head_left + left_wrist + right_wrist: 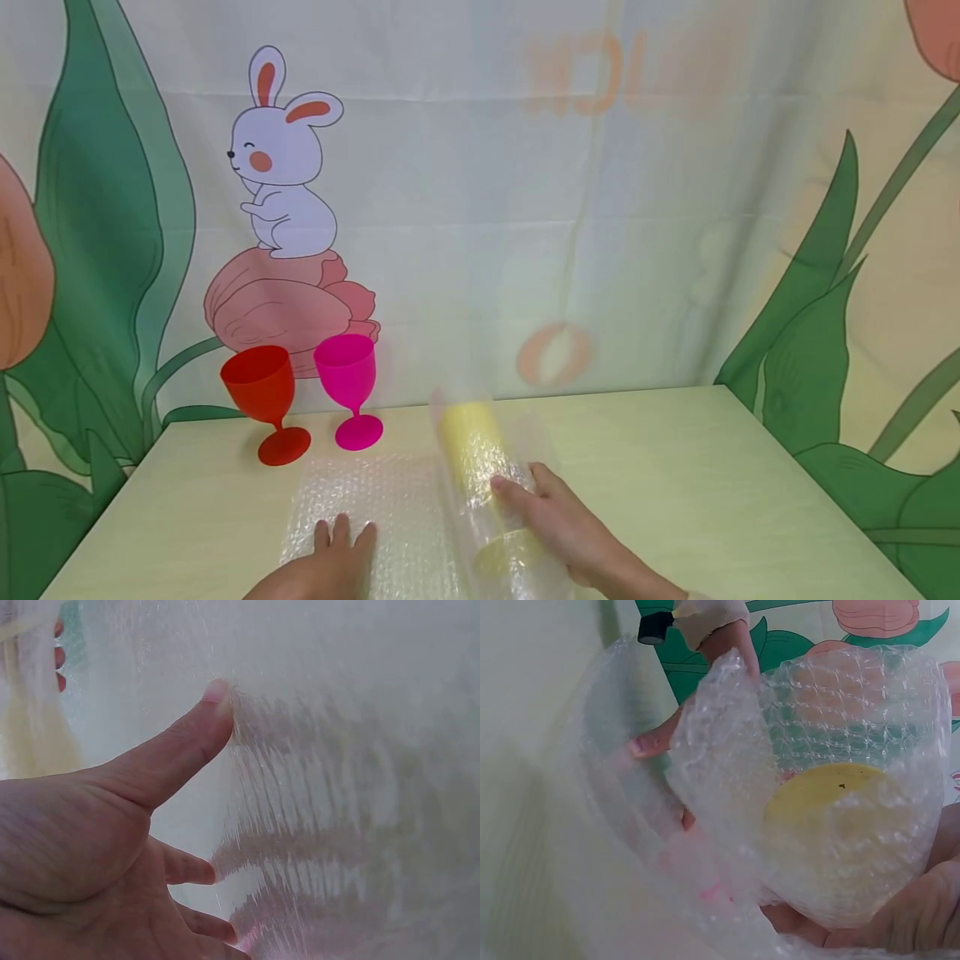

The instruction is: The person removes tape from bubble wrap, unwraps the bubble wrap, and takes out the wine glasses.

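A yellow goblet [472, 442] lies inside a roll of clear bubble wrap [534, 500], its round base [829, 787] showing through the open end in the right wrist view. My right hand [558, 521] grips this roll from the right, thumb on top and the other fingers partly hidden behind it. Flat on the table to the left spreads the rest of the bubble wrap sheet [412, 517]. With fingers spread, my left hand [322, 567] rests on that sheet. Its thumb and fingertips touch the plastic in the left wrist view.
A red goblet [262, 387] and a pink goblet [348, 375] stand upright at the back left of the pale table [697, 475]. Behind the table's far edge hangs a printed curtain [465, 208] with a rabbit and plants.
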Tool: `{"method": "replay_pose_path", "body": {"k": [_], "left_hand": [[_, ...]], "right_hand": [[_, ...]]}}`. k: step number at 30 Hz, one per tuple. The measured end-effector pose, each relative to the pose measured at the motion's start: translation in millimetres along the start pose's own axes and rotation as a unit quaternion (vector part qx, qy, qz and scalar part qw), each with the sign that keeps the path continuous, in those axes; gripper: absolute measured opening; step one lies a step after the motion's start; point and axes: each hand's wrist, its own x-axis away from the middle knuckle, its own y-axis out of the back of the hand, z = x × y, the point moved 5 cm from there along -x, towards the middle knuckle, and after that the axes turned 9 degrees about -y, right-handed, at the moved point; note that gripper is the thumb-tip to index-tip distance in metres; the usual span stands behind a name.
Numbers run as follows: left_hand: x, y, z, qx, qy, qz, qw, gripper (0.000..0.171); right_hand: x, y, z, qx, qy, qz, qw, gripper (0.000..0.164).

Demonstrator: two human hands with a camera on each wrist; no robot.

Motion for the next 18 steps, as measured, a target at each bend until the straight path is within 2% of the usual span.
{"method": "replay_pose_path", "body": {"k": [2, 6, 9, 14, 18], "left_hand": [[-0.8, -0.4, 0.8, -0.005, -0.001, 0.0, 1.0, 0.107], [-3.8, -1.6, 2.9, -0.01, 0.003, 0.004, 0.9999, 0.109], [-2.5, -0.7, 1.5, -0.009, 0.004, 0.004, 0.9999, 0.109], [3.1, 1.1, -1.8, -0.008, -0.005, 0.003, 1.0, 0.106], [3.8, 1.9, -2.9, -0.006, 0.0, 0.001, 1.0, 0.104]], "right_hand": [[-1.8, -0.3, -3.5, 0.013, -0.005, -0.011, 1.0, 0.071], [-6.1, 0.6, -9.8, 0.041, -0.017, -0.039, 0.998, 0.086], [-9.3, 1.1, -14.8, 0.049, -0.022, -0.049, 0.997, 0.091], [-11.8, 2.8, -20.7, 0.051, -0.017, -0.054, 0.997, 0.082], [-13.0, 6.5, -23.5, 0.065, -0.019, -0.067, 0.995, 0.085]]}}
